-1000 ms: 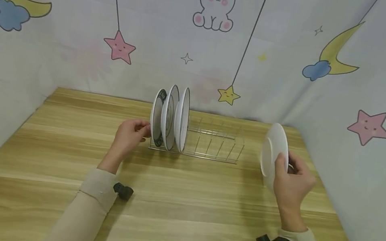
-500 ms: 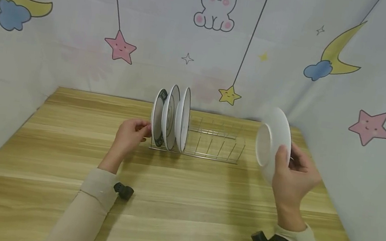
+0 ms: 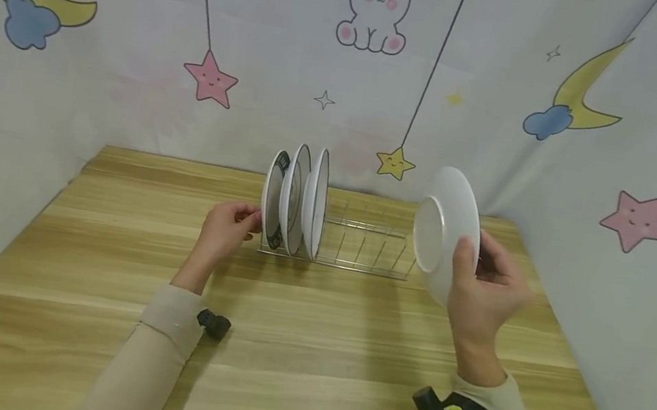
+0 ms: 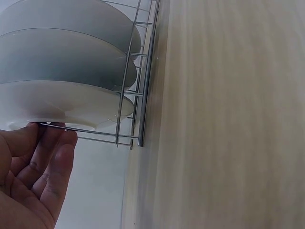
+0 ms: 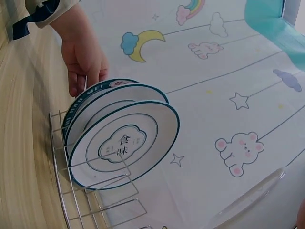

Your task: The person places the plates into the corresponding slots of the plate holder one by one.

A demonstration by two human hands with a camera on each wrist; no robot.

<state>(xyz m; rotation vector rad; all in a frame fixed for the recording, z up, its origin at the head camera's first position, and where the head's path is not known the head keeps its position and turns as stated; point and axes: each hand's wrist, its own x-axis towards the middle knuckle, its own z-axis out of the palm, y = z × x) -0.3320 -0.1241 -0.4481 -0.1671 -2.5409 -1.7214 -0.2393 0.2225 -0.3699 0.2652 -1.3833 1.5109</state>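
Note:
My left hand [image 3: 224, 229] is at the left end of a wire dish rack [image 3: 360, 270]. In the left wrist view its thumb and fingers pinch the rack's end wire [image 4: 86, 130], right by the outermost plate [image 4: 71, 102]. Three plates stand on edge in the rack's left slots; the right wrist view shows green rims and lettering on the nearest plate [image 5: 124, 138]. Off to the right, my right hand [image 3: 487, 288] grips a white plate [image 3: 454, 215] by its edge, thumb on the underside. That plate is raised and upright, its foot ring facing left; its front is hidden.
The rack's right half shows bare wire dividers [image 3: 386, 244]. It stands near the back of a wooden table [image 3: 296, 353]. Behind and beside the table hangs a pale cloth wall [image 3: 288, 40] printed with stars, moons and a rabbit.
My right hand has lifted the plate and carried it left toward the rack, turning its underside more into view. My left hand stays on the rack's end; the view shifts slightly.

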